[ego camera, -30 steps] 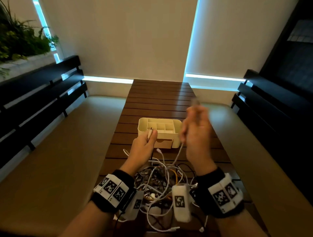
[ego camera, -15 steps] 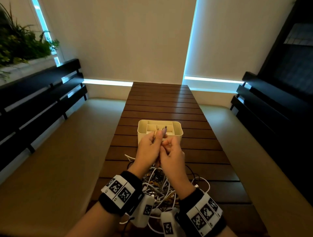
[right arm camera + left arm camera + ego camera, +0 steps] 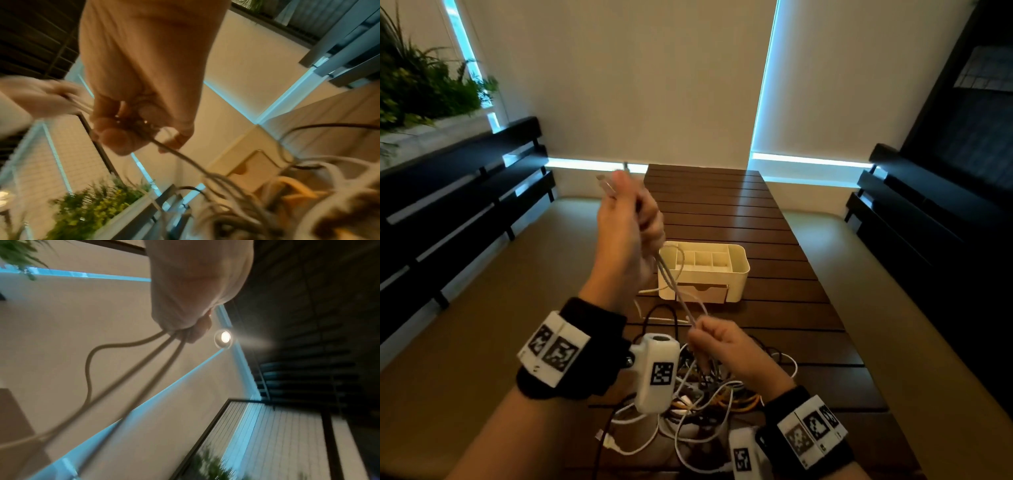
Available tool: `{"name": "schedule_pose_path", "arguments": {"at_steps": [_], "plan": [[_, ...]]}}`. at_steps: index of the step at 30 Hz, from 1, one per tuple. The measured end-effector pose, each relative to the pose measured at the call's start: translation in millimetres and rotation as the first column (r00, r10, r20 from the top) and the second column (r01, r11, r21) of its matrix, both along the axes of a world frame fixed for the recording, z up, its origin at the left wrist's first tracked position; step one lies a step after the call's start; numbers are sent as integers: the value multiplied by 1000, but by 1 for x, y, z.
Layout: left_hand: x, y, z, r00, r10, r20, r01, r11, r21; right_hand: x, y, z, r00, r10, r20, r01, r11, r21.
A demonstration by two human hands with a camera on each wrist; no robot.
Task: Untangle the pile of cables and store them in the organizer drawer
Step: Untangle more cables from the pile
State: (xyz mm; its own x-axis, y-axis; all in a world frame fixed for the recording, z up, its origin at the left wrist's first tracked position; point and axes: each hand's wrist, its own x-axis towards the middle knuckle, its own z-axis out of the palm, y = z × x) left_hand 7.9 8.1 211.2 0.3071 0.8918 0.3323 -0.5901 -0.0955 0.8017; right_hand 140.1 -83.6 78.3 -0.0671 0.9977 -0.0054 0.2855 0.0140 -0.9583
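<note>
Item 1, at left: left hand (image 3: 628, 226), raised high above the table edge, fingers curled round the gathered strands of a pale grey cable (image 3: 674, 291); two connector ends stick up out of the fist.

Item 2, middle: the cable itself, thin and pale, drawn fairly taut on a slant from the raised fist down to the lower hand, with a slack loop hanging beside it.

Item 3, beyond the cable: white organizer (image 3: 705, 270) on the slatted wooden table (image 3: 774, 240), compartments open on top, its tan drawer (image 3: 703, 294) at the front looking closed.

Item 4, right: right hand (image 3: 726, 346), low, just over the heap, fingertips pinching the same cable.

Item 5, under both wrists: pile of cables (image 3: 705, 404), white, black and orange, tangled on the near table.

Step in hand, as judged: pulling one cable free and gathering it. Next would be coiling it small and opening the drawer; nothing seems stored yet.
</note>
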Motion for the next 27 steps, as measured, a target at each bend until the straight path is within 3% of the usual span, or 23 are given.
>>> {"name": "schedule_pose_path", "arguments": {"at_steps": [3,4,6,8,10,12,15,19,22,24,27], "plan": [[-17,6,19,987,-38,158,27,997,71,12,2,-37,973,-12,232,39,993,-109],[-20,10,18,993,-43,110,31,994,109,17,3,-45,963,-65,261,100,988,-121],[-20,16,4,974,31,-225,15,979,202,24,5,-47,951,-181,252,215,970,-113],[-13,19,-24,774,105,-624,106,951,292,27,6,-36,930,-260,260,278,960,-35],[-3,18,-58,559,74,-826,264,928,262,26,9,-26,911,-289,294,283,957,64],[4,13,-86,427,45,-903,337,919,206,21,11,-18,898,-301,321,271,953,135],[14,7,-114,346,137,-928,390,879,275,16,13,-14,883,-338,327,273,934,230],[19,2,-127,342,159,-926,403,865,298,19,13,-12,860,-417,294,353,902,247],[21,-1,-125,411,207,-888,345,866,362,19,12,-12,882,-416,221,377,905,199],[21,-4,-118,500,157,-852,296,893,338,20,11,-16,907,-380,182,353,921,163],[24,-20,-87,787,-99,-608,223,966,131,20,9,-36,931,-307,197,290,950,112]]}}
